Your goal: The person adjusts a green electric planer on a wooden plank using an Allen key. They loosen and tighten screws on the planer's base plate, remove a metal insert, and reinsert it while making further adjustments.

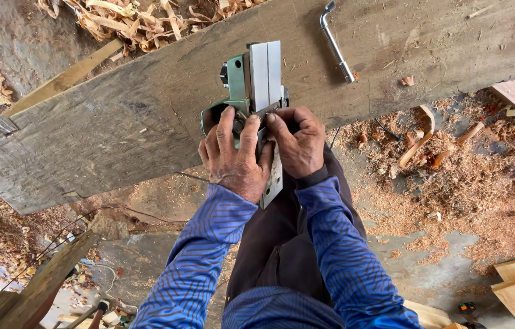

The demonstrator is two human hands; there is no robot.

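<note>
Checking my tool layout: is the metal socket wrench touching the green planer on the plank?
Apart. The head view shows bare plank between the wrench and the planer.

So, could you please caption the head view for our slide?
Both hands, left hand and right hand, grip an upturned green electric planer on a grey plank.

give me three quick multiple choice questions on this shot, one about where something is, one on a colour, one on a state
1. Where does the bent metal wrench lie?
A. on the grey plank
B. on the floor
C. in the left hand

2. What colour is the body of the power planer?
A. red
B. green
C. yellow

3. How does the planer sit?
A. flat sole down
B. hanging off a hook
C. turned over, flat sole up

Answers:
1 A, it rests on the plank beyond the planer.
2 B, its casing is green.
3 C, the pale flat sole faces the camera while the left hand and right hand work at its middle.
</note>
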